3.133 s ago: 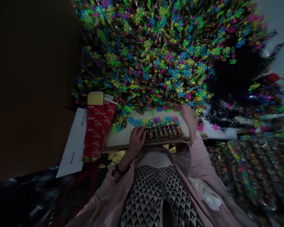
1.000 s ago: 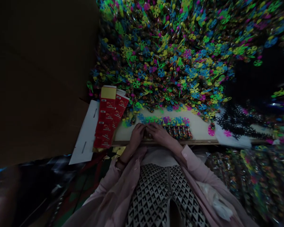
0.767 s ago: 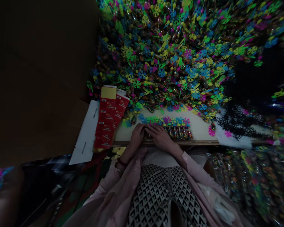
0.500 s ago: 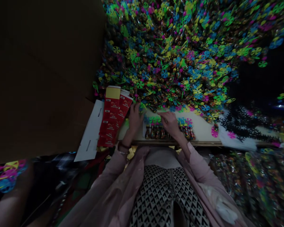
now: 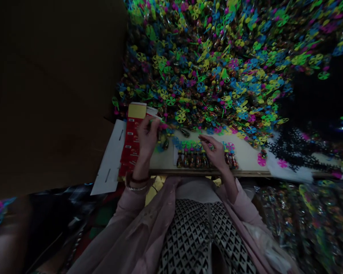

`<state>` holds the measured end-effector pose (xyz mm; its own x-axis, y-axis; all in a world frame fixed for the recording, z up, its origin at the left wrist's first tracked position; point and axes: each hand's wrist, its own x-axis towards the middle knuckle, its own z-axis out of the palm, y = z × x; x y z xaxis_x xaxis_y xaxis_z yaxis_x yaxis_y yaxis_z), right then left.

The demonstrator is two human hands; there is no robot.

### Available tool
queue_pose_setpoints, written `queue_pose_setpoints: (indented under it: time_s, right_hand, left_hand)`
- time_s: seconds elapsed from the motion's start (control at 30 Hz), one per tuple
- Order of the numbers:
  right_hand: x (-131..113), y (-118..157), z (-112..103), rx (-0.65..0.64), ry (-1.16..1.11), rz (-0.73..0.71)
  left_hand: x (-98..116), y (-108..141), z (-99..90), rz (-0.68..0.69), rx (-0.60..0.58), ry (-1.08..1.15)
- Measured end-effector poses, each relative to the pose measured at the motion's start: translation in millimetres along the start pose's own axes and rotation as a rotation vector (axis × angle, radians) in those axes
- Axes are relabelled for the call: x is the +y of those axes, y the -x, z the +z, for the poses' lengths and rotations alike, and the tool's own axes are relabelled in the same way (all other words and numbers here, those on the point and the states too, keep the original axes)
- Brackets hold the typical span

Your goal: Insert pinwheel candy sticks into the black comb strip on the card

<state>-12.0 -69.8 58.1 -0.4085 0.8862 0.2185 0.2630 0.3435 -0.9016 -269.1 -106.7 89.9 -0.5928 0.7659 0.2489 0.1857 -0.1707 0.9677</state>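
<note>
My left hand (image 5: pixel 147 135) is raised over the red printed cards (image 5: pixel 130 139), its fingers curled together. A bit of bright green shows at the fingertips; what they hold is not clear. A row of small candy-filled bottles (image 5: pixel 192 158) with colourful plastic fan tops lies along the table's front edge. Over the right part of this row hovers my right hand (image 5: pixel 214 150), its fingers stretched to the left and nothing plainly in them. One loose bottle (image 5: pixel 185 132) rests behind the row, and another (image 5: pixel 165 144) lies just right of my left hand.
A big heap of similar bottles with fans (image 5: pixel 205 76) covers the table behind. At left stand a large brown carton wall (image 5: pixel 51 95) and a white board (image 5: pixel 110 160). Black plastic strips (image 5: pixel 291 148) lie at right, above bagged goods (image 5: pixel 305 217). Someone's arm (image 5: pixel 10 236) shows lower left.
My left hand has moved left and up, onto the red cards, and its fingers have curled. My right hand has shifted slightly right, its fingers loosening from a pinch.
</note>
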Motion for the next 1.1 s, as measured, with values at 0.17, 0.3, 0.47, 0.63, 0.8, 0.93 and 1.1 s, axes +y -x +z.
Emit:
queue_pose_setpoints:
  time_s: [0.17,0.3,0.47,0.63,0.8,0.93,1.1]
  right_hand:
    - [-31,11,26,-0.385,-0.261,0.065]
    - [-38,42,46,-0.33,-0.293,0.133]
    - [-18,67,57,-0.17,0.365,-0.152]
    - [3,77,58,-0.258,0.661,-0.375]
    - [7,83,64,-0.119,0.528,-0.441]
    - [5,92,79,0.088,0.325,-0.188]
    - [-9,95,93,-0.034,0.238,0.081]
  left_hand:
    - [-10,37,11.3,-0.328,-0.176,0.369]
    - [-36,49,13.9,-0.401,-0.283,0.321]
    - [-57,57,7.4,-0.378,-0.263,-0.046]
    - [-57,68,-7.3,-0.468,-0.209,-0.15]
    - [-46,84,0.1,-0.589,-0.31,0.156]
    - [-40,87,13.7,-0.618,-0.299,0.272]
    - [-48,85,13.6,-0.459,-0.317,0.094]
